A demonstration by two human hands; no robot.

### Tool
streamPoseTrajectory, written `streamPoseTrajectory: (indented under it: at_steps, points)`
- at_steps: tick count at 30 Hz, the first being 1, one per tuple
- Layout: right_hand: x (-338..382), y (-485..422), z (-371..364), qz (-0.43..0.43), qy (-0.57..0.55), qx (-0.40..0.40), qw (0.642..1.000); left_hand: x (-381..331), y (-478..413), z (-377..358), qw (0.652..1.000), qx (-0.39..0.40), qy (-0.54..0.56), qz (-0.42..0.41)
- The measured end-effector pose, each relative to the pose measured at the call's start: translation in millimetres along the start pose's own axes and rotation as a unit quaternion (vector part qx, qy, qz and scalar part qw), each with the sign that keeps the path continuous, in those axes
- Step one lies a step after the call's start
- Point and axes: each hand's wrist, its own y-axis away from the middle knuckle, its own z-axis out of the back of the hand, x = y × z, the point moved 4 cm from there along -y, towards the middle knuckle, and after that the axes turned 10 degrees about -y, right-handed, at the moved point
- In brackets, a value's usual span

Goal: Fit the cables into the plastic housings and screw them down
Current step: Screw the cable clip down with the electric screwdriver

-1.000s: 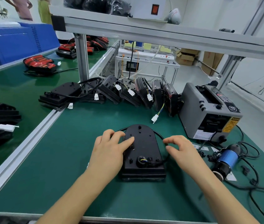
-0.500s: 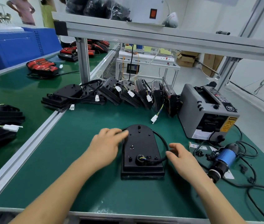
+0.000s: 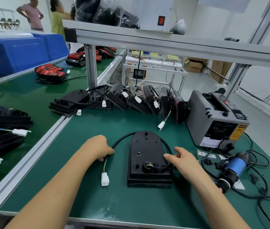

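Observation:
A black plastic housing [image 3: 147, 156] lies flat on the green mat in front of me. Its black cable [image 3: 122, 138] loops from the grommet near the front edge, round the far end and down the left side, ending in a white connector [image 3: 105, 179]. My left hand [image 3: 98, 148] grips the cable just left of the housing, fingers curled round it. On the housing's right edge rests my right hand [image 3: 183, 160], thumb and fingers touching the cable there. A blue electric screwdriver [image 3: 233, 169] lies to the right.
A row of black housings [image 3: 131, 100] with white connectors leans along the back. At the right stands a grey tape dispenser [image 3: 213, 119]. Small black clips [image 3: 207, 161] and loose cords lie by the screwdriver. An aluminium rail [image 3: 36, 147] borders the left. More housings [image 3: 2, 128] are stacked far left.
My left hand slid off the housing to its left and pulled the cable outward, bringing the white connector into view. My right hand moved in onto the housing's right edge.

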Motion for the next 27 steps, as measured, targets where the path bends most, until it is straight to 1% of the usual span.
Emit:
streamPoseTrajectory:
  at_steps: [1,2,5,7,9,11,15,17,19,22,24,25,27]
  points:
    - [1,0,0,0.002,-0.004,0.001,1.000,2,0,-2,0.997,0.012,0.078,0.005]
    - [1,1,0,0.003,-0.010,0.003,1.000,4,1,-5,0.987,0.019,0.160,0.009]
    - [0,2,-2,0.001,-0.025,0.009,1.000,6,7,-11,0.932,0.029,0.360,0.013]
    - [0,4,-3,0.007,-0.034,0.018,0.999,0,14,-18,0.898,0.036,0.439,0.012]
    - [1,7,-4,0.012,-0.042,0.034,0.998,-8,21,-25,0.876,0.034,0.480,0.013]
    - [3,9,-5,0.013,-0.056,0.044,0.997,-15,26,-30,0.871,0.028,0.490,0.006]
    - [6,14,-8,0.009,-0.031,0.058,0.998,-30,38,-35,0.891,0.050,0.450,-0.023]
    - [8,16,-9,0.016,-0.016,0.059,0.998,-37,44,-36,0.915,0.053,0.399,-0.035]
    - [10,18,-13,0.025,-0.007,0.060,0.998,-40,49,-36,0.943,0.039,0.326,-0.055]
    - [12,19,-17,0.040,0.004,0.052,0.998,-41,59,-37,0.969,0.011,0.233,-0.088]
    - [14,20,-19,0.051,-0.010,0.038,0.998,-42,67,-40,0.968,0.001,0.229,-0.100]
    - [15,19,-19,0.057,-0.025,0.027,0.998,-44,71,-42,0.960,0.005,0.259,-0.107]
    - [17,20,-18,0.075,-0.063,0.007,0.995,-49,81,-47,0.923,0.032,0.364,-0.120]
